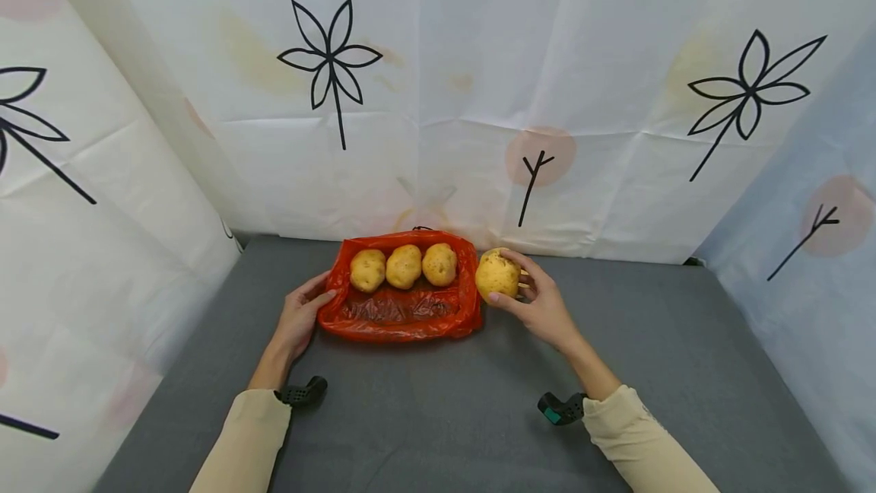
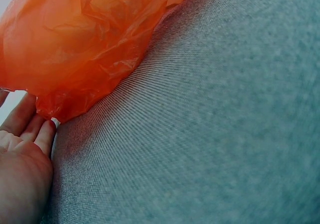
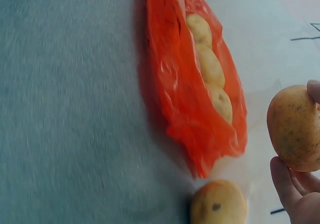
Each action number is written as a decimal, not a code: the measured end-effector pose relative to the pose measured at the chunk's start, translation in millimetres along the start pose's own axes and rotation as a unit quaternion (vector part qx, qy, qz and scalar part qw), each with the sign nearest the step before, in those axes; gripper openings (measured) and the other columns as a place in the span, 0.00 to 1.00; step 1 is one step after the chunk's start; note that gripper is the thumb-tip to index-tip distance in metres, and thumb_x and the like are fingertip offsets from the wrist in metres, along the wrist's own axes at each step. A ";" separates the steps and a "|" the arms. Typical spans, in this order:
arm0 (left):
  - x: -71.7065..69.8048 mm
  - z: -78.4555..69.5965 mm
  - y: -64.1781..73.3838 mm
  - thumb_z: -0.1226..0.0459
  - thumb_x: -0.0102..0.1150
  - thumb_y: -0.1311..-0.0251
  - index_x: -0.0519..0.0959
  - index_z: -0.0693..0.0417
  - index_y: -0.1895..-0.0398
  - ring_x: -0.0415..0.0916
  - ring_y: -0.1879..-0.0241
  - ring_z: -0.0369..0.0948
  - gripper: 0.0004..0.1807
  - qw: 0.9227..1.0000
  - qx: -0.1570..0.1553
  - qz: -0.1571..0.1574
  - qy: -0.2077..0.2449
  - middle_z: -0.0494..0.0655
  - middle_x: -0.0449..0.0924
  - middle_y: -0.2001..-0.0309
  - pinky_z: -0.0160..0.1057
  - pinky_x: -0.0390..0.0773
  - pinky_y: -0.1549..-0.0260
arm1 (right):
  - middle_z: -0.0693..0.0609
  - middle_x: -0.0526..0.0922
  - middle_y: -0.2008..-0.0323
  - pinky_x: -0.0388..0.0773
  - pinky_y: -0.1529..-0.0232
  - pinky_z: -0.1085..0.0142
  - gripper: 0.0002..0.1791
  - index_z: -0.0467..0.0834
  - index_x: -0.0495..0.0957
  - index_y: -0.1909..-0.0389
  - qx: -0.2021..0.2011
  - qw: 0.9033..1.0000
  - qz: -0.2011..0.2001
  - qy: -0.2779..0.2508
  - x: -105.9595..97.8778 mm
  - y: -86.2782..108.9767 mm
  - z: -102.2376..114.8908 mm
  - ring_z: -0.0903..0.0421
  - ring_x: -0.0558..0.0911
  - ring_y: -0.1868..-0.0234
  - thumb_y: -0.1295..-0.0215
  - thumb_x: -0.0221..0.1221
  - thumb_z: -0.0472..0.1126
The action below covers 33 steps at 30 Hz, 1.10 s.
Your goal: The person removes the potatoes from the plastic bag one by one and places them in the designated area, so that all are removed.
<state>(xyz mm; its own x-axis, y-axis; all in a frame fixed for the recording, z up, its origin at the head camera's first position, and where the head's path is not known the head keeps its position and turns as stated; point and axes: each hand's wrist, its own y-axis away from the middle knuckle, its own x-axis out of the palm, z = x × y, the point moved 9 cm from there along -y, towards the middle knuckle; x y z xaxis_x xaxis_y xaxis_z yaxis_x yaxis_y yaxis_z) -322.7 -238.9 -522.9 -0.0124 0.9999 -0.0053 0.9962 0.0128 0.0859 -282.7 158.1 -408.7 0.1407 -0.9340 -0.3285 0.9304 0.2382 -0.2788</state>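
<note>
A red plastic bag [image 1: 400, 329] lies spread with its mouth facing up, and three potatoes [image 1: 404, 266] sit in a row along its far side. My left hand [image 1: 301, 318] holds the bag's left edge, thumb over the rim and fingers outside; in the left wrist view the fingers [image 2: 45, 136] meet the bag's crumpled corner. Just beside the bag's right edge, my right hand [image 1: 541, 303] grips a potato [image 1: 497, 277] between thumb and fingers, held up off the table. Another potato [image 3: 218, 204] rests below that hand, mostly hidden behind the fingers in the head view.
A grey cloth-covered table [image 1: 424, 417] spreads under everything. White fabric with flower and tree drawings [image 1: 452, 97] hangs along the back and both sides, close behind the bag. Each wrist wears a dark camera band [image 1: 301, 392].
</note>
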 end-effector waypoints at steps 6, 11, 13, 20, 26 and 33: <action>0.0 -0.5 0.5 0.65 0.55 0.25 0.63 0.58 0.23 0.69 0.38 0.37 0.29 1.000 0.000 0.000 0.004 0.56 0.63 0.27 0.26 0.76 0.49 | 0.43 0.64 0.29 0.79 0.45 0.61 0.39 0.45 0.65 0.25 0.007 1.000 -0.004 0.010 -19.8 1.6 -2.6 0.41 0.74 0.39 0.36 0.69 0.33; 0.4 -0.9 0.2 0.65 0.54 0.25 0.63 0.59 0.23 0.69 0.38 0.37 0.29 1.000 0.004 0.000 0.002 0.57 0.63 0.27 0.26 0.76 0.48 | 0.42 0.64 0.29 0.76 0.47 0.73 0.39 0.44 0.65 0.25 0.011 0.999 -0.020 0.023 -36.9 3.5 -3.9 0.41 0.73 0.37 0.36 0.69 0.34; 0.4 -0.8 0.2 0.65 0.54 0.25 0.63 0.59 0.23 0.69 0.38 0.36 0.29 1.000 0.003 -0.001 0.003 0.57 0.63 0.27 0.26 0.76 0.48 | 0.42 0.64 0.28 0.75 0.47 0.74 0.39 0.44 0.65 0.25 0.015 0.999 -0.024 0.022 -42.7 3.9 -6.6 0.41 0.73 0.37 0.35 0.68 0.34; -0.3 -1.6 0.7 0.66 0.55 0.25 0.64 0.59 0.24 0.70 0.41 0.34 0.29 1.000 0.005 -0.004 0.006 0.58 0.64 0.28 0.26 0.76 0.49 | 0.39 0.64 0.29 0.76 0.50 0.76 0.38 0.43 0.63 0.24 0.026 0.999 -0.032 0.019 -60.8 3.5 -22.1 0.40 0.72 0.37 0.33 0.66 0.33; -0.3 -1.0 0.9 0.66 0.55 0.25 0.64 0.59 0.24 0.70 0.40 0.34 0.29 1.000 0.008 -0.003 0.007 0.58 0.63 0.28 0.27 0.76 0.49 | 0.35 0.63 0.29 0.78 0.54 0.73 0.39 0.43 0.60 0.22 0.066 0.997 -0.032 0.022 -72.7 4.2 -39.1 0.35 0.72 0.38 0.31 0.65 0.35; -0.8 -2.3 1.2 0.65 0.55 0.25 0.64 0.60 0.24 0.69 0.39 0.35 0.29 1.000 0.013 -0.004 0.003 0.59 0.63 0.27 0.26 0.76 0.49 | 0.34 0.61 0.28 0.79 0.52 0.67 0.39 0.43 0.58 0.21 0.098 0.995 -0.024 0.025 -82.8 6.8 -56.3 0.32 0.69 0.34 0.29 0.63 0.36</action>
<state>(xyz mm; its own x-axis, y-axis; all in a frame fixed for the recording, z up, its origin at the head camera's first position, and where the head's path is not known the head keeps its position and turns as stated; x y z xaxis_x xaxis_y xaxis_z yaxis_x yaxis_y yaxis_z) -321.7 -239.7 -520.4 -0.0208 0.9998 -0.0004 0.9980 0.0208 0.0597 -307.1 252.0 -434.2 0.0827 -0.9272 -0.3652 0.9844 0.1331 -0.1150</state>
